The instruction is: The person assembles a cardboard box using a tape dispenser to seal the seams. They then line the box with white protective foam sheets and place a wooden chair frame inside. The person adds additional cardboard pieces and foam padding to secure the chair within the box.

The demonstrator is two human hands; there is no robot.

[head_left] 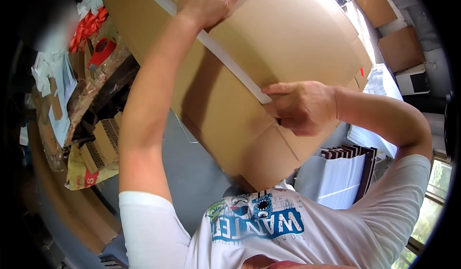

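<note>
A large brown cardboard box [297, 38] fills the middle of the view, reaching from the top edge down close to my shirt. Along its seam runs a pale strip of tape [230, 63]. My left hand [209, 0] lies on the far part of the box with its fingers stretched out, partly over the tape. At the near end of the strip is my right hand [305, 107]. Its index finger points left at the tape's end, while the other fingers are curled in. Whatever those curled fingers may hold is hidden.
To the left, a cluttered worn table [89, 98] carries red ribbon [89, 29], a red tape roll [102, 52] and papers. Cardboard pieces [103, 142] and a yellow sack [84, 170] sit below it. White-wrapped dark-edged panels [341, 175] stand at right, near a window [432, 192].
</note>
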